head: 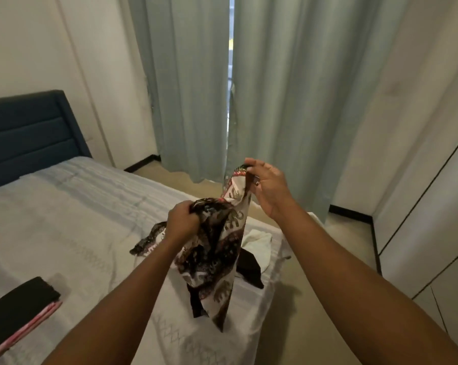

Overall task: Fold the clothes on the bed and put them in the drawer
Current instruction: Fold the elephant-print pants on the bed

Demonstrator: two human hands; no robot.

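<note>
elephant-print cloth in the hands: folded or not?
Unfolded. The black, white and red elephant-print cloth hangs crumpled above the white-sheeted bed; the left hand grips a bunch, the right hand pinches its top edge.

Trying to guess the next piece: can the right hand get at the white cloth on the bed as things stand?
Probably not yet: the right hand pinches the top of the patterned garment. The white cloth lies uncovered on the bed below it, so once freed the way looks clear.
</note>
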